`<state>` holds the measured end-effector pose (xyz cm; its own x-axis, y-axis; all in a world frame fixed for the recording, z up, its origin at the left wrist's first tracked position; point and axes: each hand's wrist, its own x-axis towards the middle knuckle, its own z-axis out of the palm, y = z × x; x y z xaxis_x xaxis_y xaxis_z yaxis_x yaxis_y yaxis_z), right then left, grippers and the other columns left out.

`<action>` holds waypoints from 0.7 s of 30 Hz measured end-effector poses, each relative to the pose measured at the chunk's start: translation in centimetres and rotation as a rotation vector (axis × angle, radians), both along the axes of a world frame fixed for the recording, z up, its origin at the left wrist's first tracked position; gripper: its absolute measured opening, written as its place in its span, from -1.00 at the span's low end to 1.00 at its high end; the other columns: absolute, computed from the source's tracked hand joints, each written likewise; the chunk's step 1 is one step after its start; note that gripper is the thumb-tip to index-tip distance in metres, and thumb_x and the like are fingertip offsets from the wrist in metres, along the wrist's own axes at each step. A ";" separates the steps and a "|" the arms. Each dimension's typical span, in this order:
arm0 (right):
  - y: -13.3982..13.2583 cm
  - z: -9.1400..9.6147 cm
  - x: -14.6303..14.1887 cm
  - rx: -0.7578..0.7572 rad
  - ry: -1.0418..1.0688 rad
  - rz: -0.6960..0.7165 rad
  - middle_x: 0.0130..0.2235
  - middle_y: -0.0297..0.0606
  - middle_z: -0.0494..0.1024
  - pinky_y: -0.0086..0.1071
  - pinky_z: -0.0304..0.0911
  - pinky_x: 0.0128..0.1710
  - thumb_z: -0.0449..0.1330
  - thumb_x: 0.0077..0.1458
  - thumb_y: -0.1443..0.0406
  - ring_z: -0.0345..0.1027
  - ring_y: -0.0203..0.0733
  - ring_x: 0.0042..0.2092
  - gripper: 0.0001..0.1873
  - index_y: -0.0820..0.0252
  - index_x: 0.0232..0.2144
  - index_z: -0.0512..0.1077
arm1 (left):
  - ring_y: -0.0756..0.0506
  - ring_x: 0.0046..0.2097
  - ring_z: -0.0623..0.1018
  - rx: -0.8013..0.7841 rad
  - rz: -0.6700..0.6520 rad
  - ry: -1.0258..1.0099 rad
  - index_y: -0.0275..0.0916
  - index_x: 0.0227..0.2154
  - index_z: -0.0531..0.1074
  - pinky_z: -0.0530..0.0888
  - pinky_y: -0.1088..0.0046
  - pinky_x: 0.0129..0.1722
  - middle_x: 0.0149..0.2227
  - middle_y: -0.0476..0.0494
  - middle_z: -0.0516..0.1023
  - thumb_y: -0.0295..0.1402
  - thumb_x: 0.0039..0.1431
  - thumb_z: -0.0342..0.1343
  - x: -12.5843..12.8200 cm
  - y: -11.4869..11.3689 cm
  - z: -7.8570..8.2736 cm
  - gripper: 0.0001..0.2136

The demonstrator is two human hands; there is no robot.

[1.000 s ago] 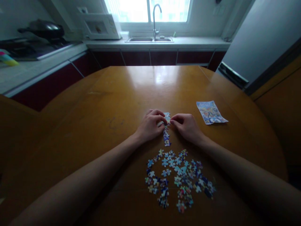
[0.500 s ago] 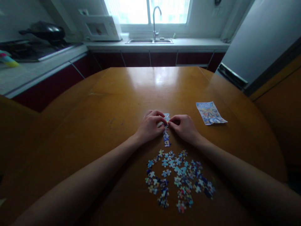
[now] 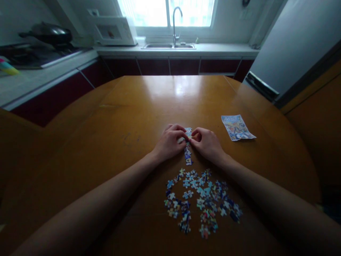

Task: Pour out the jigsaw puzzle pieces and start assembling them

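Note:
A narrow strip of joined jigsaw puzzle pieces [image 3: 188, 156] lies on the wooden table, running away from me. My left hand [image 3: 170, 142] curls over its left side, with thumb and fingertips pinched at the middle of the strip. From the right, my right hand [image 3: 207, 143] meets it there, its thumb and index finger closed on the strip's edge. Fingers cover the middle of the strip, so the exact piece between them is hidden. Closer to me, many loose jigsaw pieces [image 3: 205, 192] lie scattered, mostly blue, white and multicoloured.
A creased printed picture sheet [image 3: 237, 127] lies on the table [image 3: 128, 106] to the right. Beyond the table are a counter with a sink [image 3: 160, 46] and faucet [image 3: 174, 26]. A wok [image 3: 49, 33] sits on the stove at left; a fridge [image 3: 277, 46] stands at right.
My right hand's fingers have shifted slightly at the strip, its index finger a little higher and less bent. The left hand keeps its place. The whole view has shifted a little.

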<state>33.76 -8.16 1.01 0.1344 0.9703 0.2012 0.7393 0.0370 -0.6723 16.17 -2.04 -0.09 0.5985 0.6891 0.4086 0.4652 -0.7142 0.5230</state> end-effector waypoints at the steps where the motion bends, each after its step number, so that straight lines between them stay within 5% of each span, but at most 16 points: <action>1: 0.1 0.0 0.0 0.001 0.005 -0.001 -0.45 -0.27 0.58 -0.37 0.16 -0.42 0.32 0.05 0.25 0.41 -0.20 -0.42 -0.88 0.16 -0.34 0.53 | -0.18 -0.02 0.44 -0.001 0.001 0.001 -0.12 -0.39 0.61 0.44 0.15 0.04 -0.16 -0.08 0.57 -0.53 0.05 0.21 0.0 0.0 0.1 -0.84; 9: 0.3 -0.3 1.5 0.133 0.133 -0.021 -0.48 -0.30 0.54 -0.37 0.20 -0.42 0.15 0.14 0.32 0.37 -0.24 -0.45 -0.87 0.20 -0.35 0.51 | -0.14 -0.09 0.46 -0.064 0.025 -0.120 -0.19 -0.47 0.55 0.43 0.21 0.01 -0.26 -0.09 0.52 -0.63 0.05 0.08 0.1 -0.3 1.1 -0.78; 16: -1.4 -0.4 2.2 0.046 0.074 0.095 -0.28 -0.20 0.65 -0.28 0.31 -0.21 0.17 0.10 0.39 0.49 -0.13 -0.25 -0.80 0.14 -0.31 0.60 | -0.14 -0.09 0.46 -0.057 0.030 -0.128 -0.11 -0.45 0.62 0.44 0.18 -0.01 -0.24 -0.10 0.51 -0.62 0.08 0.07 -0.2 0.0 0.7 -0.71; 21: -2.0 0.2 1.4 -0.002 -0.003 0.154 -0.27 -0.22 0.65 -0.29 0.29 -0.25 0.19 0.13 0.39 0.47 -0.15 -0.28 -0.77 0.07 -0.28 0.64 | -0.15 -0.05 0.43 -0.030 -0.021 -0.059 -0.02 -0.38 0.66 0.44 0.15 0.03 -0.17 -0.08 0.51 -0.65 0.08 0.07 -0.4 0.0 0.5 -0.63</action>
<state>35.15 -10.18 1.25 -0.0170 0.9797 0.1998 0.7267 0.1494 -0.6705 15.75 -2.03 0.40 0.5885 0.6887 0.4235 0.4175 -0.7074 0.5703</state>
